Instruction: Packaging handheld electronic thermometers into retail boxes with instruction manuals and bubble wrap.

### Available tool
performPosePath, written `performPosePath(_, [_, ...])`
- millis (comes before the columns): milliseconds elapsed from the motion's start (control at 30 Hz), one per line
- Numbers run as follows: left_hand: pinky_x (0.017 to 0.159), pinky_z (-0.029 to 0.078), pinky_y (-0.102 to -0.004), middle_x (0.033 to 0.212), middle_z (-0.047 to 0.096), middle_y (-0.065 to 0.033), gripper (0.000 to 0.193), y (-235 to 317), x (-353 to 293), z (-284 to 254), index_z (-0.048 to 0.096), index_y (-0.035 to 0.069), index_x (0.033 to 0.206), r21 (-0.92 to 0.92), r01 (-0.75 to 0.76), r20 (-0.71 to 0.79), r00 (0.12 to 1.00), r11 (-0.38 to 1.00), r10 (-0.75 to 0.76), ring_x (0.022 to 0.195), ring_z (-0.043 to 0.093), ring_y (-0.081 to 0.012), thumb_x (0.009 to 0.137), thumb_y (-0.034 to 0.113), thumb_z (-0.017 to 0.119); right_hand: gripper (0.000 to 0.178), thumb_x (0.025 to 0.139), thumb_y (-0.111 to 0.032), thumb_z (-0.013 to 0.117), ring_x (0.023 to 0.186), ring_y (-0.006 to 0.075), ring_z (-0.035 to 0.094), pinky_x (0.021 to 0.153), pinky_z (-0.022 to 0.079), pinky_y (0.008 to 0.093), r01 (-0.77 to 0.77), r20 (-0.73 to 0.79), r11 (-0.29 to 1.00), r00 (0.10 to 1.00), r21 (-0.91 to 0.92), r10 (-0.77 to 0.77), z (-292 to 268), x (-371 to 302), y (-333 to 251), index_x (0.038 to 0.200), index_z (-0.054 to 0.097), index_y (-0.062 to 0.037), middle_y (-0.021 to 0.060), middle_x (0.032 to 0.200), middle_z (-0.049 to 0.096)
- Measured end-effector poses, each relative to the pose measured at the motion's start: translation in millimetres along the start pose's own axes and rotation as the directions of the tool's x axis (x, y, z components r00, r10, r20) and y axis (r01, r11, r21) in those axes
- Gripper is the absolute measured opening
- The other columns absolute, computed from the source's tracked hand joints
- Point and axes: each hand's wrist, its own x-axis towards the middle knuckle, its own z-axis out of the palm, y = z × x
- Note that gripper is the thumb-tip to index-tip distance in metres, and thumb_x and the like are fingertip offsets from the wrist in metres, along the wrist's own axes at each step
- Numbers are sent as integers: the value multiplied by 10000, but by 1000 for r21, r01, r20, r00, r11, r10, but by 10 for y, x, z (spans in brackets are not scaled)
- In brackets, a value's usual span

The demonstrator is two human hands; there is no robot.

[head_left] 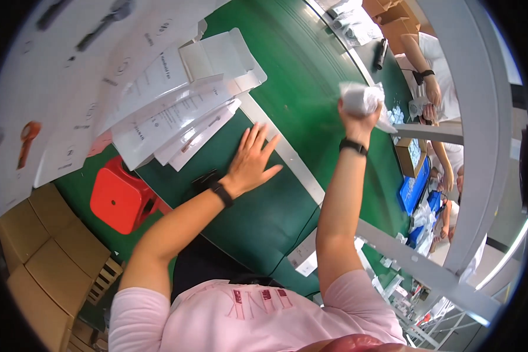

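Observation:
My right hand (359, 120) is raised over the green conveyor belt (299, 64), its fingers wrapped round a white item in clear plastic (361, 98). Motion blur keeps me from telling its exact kind. My left hand (253, 161) lies flat with fingers spread, on the dark green tabletop (264, 205) with its fingertips at the metal rail (296, 161) beside the belt. Nothing is in it. Just beyond that hand, to the left, stand several white printed boxes (217, 64), one with its flaps up. A small black object (204, 178) rests by my left wrist.
A red stool (120, 196) and brown cartons (47, 252) stand at the left. Across the belt, co-workers' arms (416, 58) work near a blue tray (415, 189) and a small carton (409, 157). A grey metal frame (446, 276) rises at the right. A white box (304, 256) sits near my body.

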Motion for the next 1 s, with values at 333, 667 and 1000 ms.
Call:
performPosePath(333, [1179, 102, -526, 1568, 175, -229, 874, 30, -132, -38, 321, 139, 1500, 254, -95, 228, 973, 962, 36, 1447, 150, -422, 820, 624, 577, 405, 860, -483, 438, 1011, 252, 610, 817, 458, 458, 49, -23, 998, 999, -47, -50, 324, 1381, -93, 1061, 646, -200, 4, 1040, 675])
performPosePath(667, [1160, 146, -560, 1553, 200, -230, 897, 57, -93, -102, 321, 136, 1493, 197, -95, 202, 978, 976, 55, 1429, 177, -440, 787, 587, 644, 478, 771, -361, 619, 1025, 383, 416, 828, 468, 482, -481, 194, 615, 859, 625, 474, 511, -881, -163, 1162, 575, -88, 154, 1128, 513])
performPosePath(1000, [1096, 312, -478, 1254, 602, -160, 800, 1633, -586, -273, 521, -47, 1282, -285, 574, 683, 684, -768, 257, 1207, 536, -317, 981, 631, 220, 343, 884, -349, 498, 1044, 260, 572, 860, 470, 484, -466, 446, 547, 877, 695, 181, 1280, -888, -219, 1098, 578, -94, 109, 1087, 626])
